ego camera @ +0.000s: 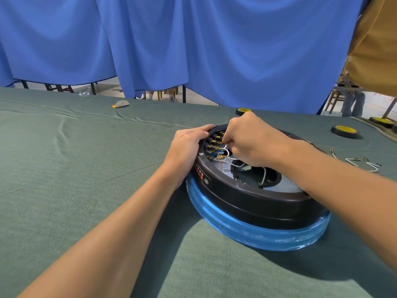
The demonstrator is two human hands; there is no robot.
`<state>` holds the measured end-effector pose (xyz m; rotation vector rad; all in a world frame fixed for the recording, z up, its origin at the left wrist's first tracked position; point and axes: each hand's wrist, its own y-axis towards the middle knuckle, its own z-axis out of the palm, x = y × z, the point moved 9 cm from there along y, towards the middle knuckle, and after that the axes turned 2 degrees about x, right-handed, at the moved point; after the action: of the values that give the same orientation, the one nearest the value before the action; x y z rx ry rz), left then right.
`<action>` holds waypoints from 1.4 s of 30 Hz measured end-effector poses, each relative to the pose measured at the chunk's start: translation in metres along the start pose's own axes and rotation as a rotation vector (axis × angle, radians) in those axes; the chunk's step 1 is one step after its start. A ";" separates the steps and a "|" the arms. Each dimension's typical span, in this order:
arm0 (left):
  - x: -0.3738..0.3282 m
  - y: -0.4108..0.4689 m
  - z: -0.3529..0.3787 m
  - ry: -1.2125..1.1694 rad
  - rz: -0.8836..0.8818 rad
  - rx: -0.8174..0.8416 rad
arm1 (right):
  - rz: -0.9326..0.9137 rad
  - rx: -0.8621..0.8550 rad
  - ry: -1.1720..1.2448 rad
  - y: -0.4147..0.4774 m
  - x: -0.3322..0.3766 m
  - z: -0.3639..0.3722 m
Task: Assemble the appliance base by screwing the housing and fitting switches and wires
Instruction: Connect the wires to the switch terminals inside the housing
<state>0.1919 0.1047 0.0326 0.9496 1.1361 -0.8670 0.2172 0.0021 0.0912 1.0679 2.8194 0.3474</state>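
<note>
A round black appliance base (247,196) wrapped below in blue film lies upside down on the green table cloth (86,168). Inside its left rim stands a row of black switches with brass terminals (211,145). White wires (232,161) run from those terminals toward the middle opening. My left hand (189,143) rests on the outer left rim, fingers curved over its edge. My right hand (247,138) reaches into the housing from the right and pinches a white wire's brass connector at the switch row; its fingertips are partly hidden.
Loose white wires with brass ends (363,163) lie on the cloth to the right. Black-and-yellow tape rolls (344,131) sit at the back right, another (243,110) behind my right hand. A blue curtain (193,50) hangs behind the table.
</note>
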 end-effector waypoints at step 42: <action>0.001 -0.001 -0.001 0.075 -0.007 -0.043 | 0.063 -0.106 0.162 -0.002 0.000 0.001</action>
<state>0.1912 0.1051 0.0311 0.9499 1.2185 -0.8152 0.2160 0.0002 0.0899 1.1573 2.8721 0.6081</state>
